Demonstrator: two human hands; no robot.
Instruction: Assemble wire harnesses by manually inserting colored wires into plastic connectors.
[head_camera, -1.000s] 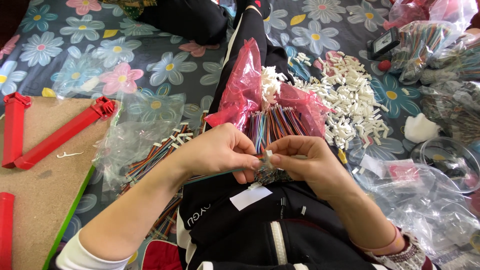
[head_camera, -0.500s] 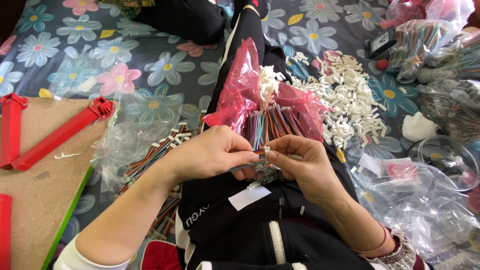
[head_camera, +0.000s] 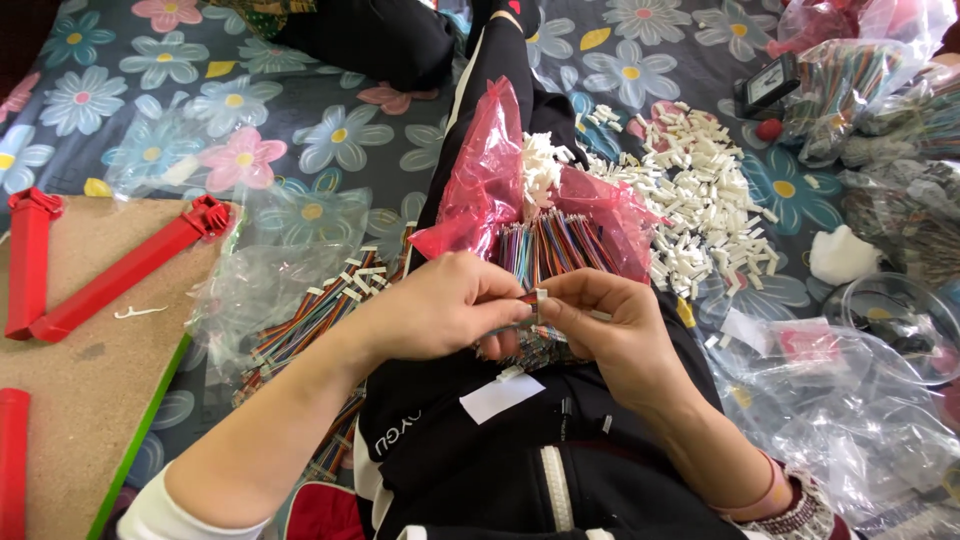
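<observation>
From the head view, the left hand and right hand are pinching a small white plastic connector together, both grips closed on it. Just beyond the grip, a bundle of multicoloured thin wires is lying in a pink plastic bag; loose white connectors are spreading right of it.

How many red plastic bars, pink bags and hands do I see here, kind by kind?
Red plastic bars: 3 (two joined in a V on the brown board, one at the lower left edge)
Pink bags: 1, on the lap, with coloured wires showing
Hands: 2, left hand and right hand, pinching a small white connector
Total: 6
</observation>
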